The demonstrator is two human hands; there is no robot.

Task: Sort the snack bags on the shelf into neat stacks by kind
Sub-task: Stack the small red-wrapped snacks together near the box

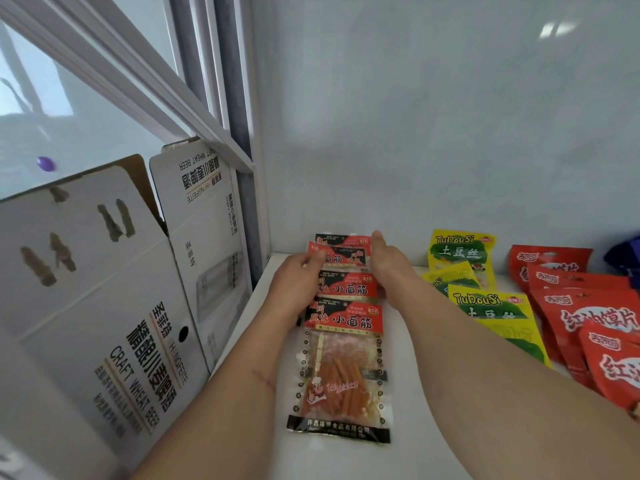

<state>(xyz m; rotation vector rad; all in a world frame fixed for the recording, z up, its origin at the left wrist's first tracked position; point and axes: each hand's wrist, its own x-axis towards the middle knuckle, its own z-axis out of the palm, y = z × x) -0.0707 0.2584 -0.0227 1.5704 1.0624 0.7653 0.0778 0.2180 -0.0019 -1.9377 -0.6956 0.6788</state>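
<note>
Your left hand (294, 282) and right hand (389, 268) flanked a row of clear gluten-strip bags (343, 341) with red-and-black headers, laid overlapping on the white shelf (433, 427) and running away from you toward the back wall (433, 133). Your left grip was pinched on the left edge of one of the far bags (337, 257), thumb over its red header. Your right hand lay against the right edge of the row, thumb up; whether its fingers were clenched on a bag I cannot tell (they were hidden behind the hand). The nearest bag lay flat and untouched between your forearms.

To your left, just beside the row, stood a white cardboard beer carton (104, 306) with its flaps open, hemming in your left arm; behind it was a window frame (221, 109). To your right lay the yellow potato-shred bags (485, 289), overlapping loosely, one close under your right forearm. Further right lay the red bags (581, 306), heaped and fanned out to the frame's edge. Something dark blue (623, 254) showed at the far right, too cut off to identify.
</note>
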